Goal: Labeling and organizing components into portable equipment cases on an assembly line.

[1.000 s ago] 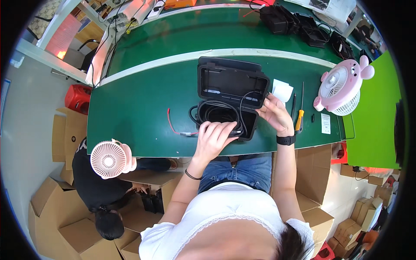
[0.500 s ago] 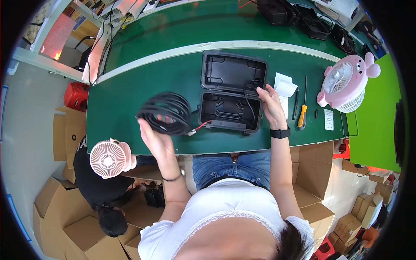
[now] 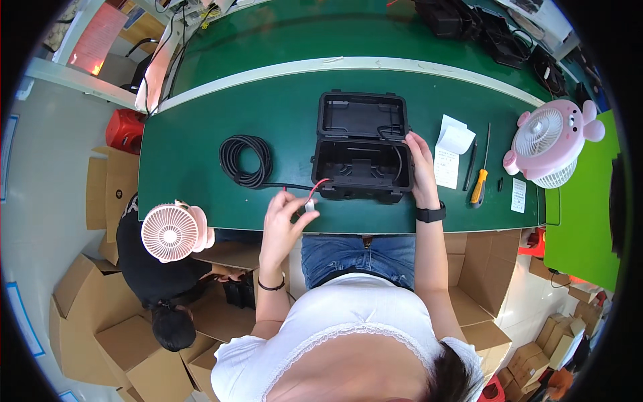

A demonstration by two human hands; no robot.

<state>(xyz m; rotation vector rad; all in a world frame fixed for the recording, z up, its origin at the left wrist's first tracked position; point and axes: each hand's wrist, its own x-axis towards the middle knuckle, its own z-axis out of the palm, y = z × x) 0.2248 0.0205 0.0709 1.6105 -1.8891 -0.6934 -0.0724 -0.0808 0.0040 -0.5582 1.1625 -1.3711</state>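
Note:
A black plastic box (image 3: 362, 187) with its hinged lid (image 3: 362, 115) swung back lies on the green table before me. My right hand (image 3: 422, 175) grips the box's right side, fingertips by the hinge. Left of the box rests a coiled black cable (image 3: 246, 161), its end running to the box's near left corner. A red wire (image 3: 318, 188) loops out over that corner to a small white connector (image 3: 309, 207). My left hand (image 3: 281, 226) pinches this connector between thumb and fingers, just off the box. A thin black wire (image 3: 395, 151) bends across the box's right part.
Right of the box lie paper slips (image 3: 452, 153), a black pen-like stick (image 3: 471, 165) and an orange-handled screwdriver (image 3: 479, 188). A pink fan (image 3: 540, 139) stands farther right, another small fan (image 3: 170, 232) at the left front edge. A person (image 3: 157, 268) bends among cardboard boxes (image 3: 144, 355) at lower left.
My left hand has put the cable coil down on the table and moved right to the white connector. The box has tilted toward me, with my right hand still at its side.

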